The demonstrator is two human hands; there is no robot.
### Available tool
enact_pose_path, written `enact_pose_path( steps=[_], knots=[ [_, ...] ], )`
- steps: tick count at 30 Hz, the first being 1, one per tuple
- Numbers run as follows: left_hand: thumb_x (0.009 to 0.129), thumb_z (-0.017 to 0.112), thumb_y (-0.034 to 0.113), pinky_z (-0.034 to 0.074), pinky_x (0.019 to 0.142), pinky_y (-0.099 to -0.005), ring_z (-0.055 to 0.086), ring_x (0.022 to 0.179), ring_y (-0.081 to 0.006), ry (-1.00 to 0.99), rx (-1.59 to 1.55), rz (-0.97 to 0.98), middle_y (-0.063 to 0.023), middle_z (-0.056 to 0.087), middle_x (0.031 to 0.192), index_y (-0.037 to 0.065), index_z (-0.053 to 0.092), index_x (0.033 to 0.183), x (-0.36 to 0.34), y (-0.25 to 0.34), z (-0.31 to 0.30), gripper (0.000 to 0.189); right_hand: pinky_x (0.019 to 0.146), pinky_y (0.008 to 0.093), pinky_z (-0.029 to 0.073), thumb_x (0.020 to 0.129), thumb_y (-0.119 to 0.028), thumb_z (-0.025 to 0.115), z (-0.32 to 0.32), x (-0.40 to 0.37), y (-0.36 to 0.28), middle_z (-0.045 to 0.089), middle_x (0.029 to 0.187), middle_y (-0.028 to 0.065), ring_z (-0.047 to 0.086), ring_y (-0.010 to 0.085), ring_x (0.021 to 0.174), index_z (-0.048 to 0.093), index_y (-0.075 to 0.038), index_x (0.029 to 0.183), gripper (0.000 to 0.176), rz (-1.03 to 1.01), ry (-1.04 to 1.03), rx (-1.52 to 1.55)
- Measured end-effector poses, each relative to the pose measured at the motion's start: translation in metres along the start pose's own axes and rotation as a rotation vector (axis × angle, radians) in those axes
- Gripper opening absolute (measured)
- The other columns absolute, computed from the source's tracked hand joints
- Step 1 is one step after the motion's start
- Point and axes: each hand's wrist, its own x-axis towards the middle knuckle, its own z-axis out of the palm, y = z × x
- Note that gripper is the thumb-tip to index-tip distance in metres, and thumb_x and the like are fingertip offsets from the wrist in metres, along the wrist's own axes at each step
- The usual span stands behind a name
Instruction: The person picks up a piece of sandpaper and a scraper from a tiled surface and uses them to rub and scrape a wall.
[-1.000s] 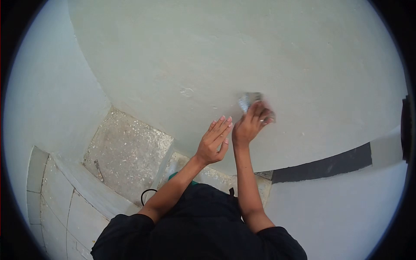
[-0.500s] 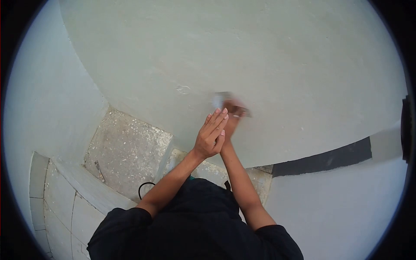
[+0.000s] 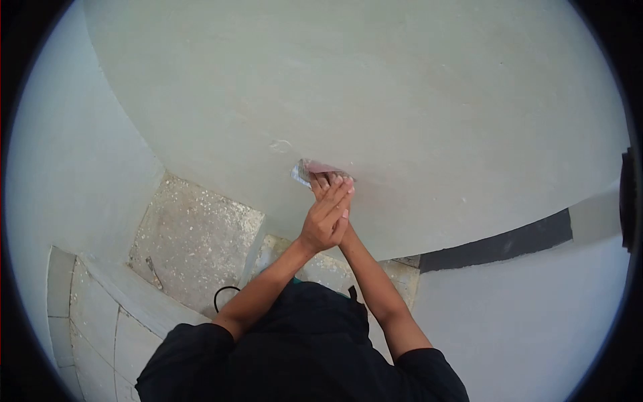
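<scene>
A folded, pinkish-brown sheet (image 3: pixel 321 167) with a pale, shiny left edge lies against the grey-green wall (image 3: pixel 402 100). My right hand (image 3: pixel 340 191) presses on it, its fingers bent over the lower edge; my left hand partly covers this hand. My left hand (image 3: pixel 324 218) rests at the right hand's fingers and wrist, its own fingers stretched out and holding nothing. A small rough mark (image 3: pixel 281 145) shows on the wall just above and left of the sheet.
A speckled floor patch (image 3: pixel 194 234) is at the lower left, beside pale tiles (image 3: pixel 94 301). A thin black loop (image 3: pixel 218 293) sits by my left forearm. A dark grey band (image 3: pixel 502 244) runs along the wall's lower right edge.
My right hand and the sheet have moved left and slightly down along the wall, and are no longer blurred. My left hand has stayed almost in place.
</scene>
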Motion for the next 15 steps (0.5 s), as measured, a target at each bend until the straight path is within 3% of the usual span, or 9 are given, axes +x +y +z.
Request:
enact_pose_path(
  steps=[2, 5, 8, 10, 13, 15],
  knots=[
    [0.089, 0.051, 0.001, 0.027, 0.119, -0.0514, 0.042, 0.142, -0.0413, -0.01, -0.004, -0.007, -0.0237, 0.053, 0.146, -0.009, 0.058, 0.133, -0.001, 0.001, 0.0, 0.046, 0.123, 0.0589, 0.01, 0.096, -0.021, 0.054, -0.012, 0.015, 0.022, 0.038, 0.158, 0.0162, 0.024, 0.0378, 0.151, 0.044, -0.001, 0.148, 0.056, -0.027, -0.026, -0.113],
    [0.089, 0.051, 0.002, 0.027, 0.119, -0.0518, 0.042, 0.142, -0.0414, -0.008, 0.029, -0.039, -0.0237, 0.053, 0.146, -0.009, 0.058, 0.133, -0.01, -0.004, -0.002, 0.046, 0.123, 0.0596, 0.009, 0.094, -0.019, 0.056, -0.07, 0.073, 0.037, 0.038, 0.158, 0.018, 0.021, 0.0411, 0.152, 0.039, 0.001, 0.151, 0.062, 0.082, 0.123, -0.308],
    [0.09, 0.05, 0.002, 0.026, 0.119, -0.0515, 0.041, 0.143, -0.0422, 0.01, 0.031, -0.062, -0.025, 0.051, 0.147, -0.01, 0.056, 0.134, -0.01, -0.008, -0.002, 0.046, 0.121, 0.0615, 0.016, 0.093, -0.018, 0.056, -0.063, 0.083, 0.017, 0.043, 0.154, 0.0173, 0.029, 0.0423, 0.148, 0.045, 0.0, 0.148, 0.058, 0.26, 0.323, -0.122],
    [0.091, 0.05, 0.003, 0.026, 0.119, -0.0513, 0.04, 0.143, -0.0423, 0.006, 0.022, -0.057, -0.0257, 0.05, 0.147, -0.01, 0.056, 0.134, -0.011, -0.01, 0.0, 0.046, 0.118, 0.0639, 0.02, 0.093, -0.02, 0.055, -0.007, 0.02, 0.011, 0.049, 0.149, 0.0171, 0.038, 0.0416, 0.144, 0.053, -0.004, 0.142, 0.051, -0.009, 0.103, -0.099],
    [0.092, 0.049, 0.003, 0.025, 0.12, -0.0512, 0.04, 0.144, -0.0423, 0.002, 0.021, -0.034, -0.0264, 0.049, 0.148, -0.011, 0.055, 0.135, -0.008, -0.016, 0.0, 0.046, 0.117, 0.0622, 0.024, 0.093, -0.024, 0.053, 0.012, -0.021, 0.012, 0.057, 0.14, 0.0144, 0.047, 0.0385, 0.137, 0.059, -0.009, 0.137, 0.047, 0.012, -0.152, 0.124],
    [0.092, 0.048, 0.003, 0.024, 0.12, -0.0513, 0.039, 0.144, -0.0423, 0.005, 0.032, -0.043, -0.0269, 0.048, 0.149, -0.012, 0.053, 0.136, -0.012, -0.016, -0.001, 0.047, 0.118, 0.0599, 0.024, 0.093, -0.027, 0.052, -0.007, 0.013, 0.011, 0.059, 0.137, 0.0128, 0.048, 0.0361, 0.135, 0.06, -0.01, 0.137, 0.047, -0.062, -0.202, -0.064]
  ],
)
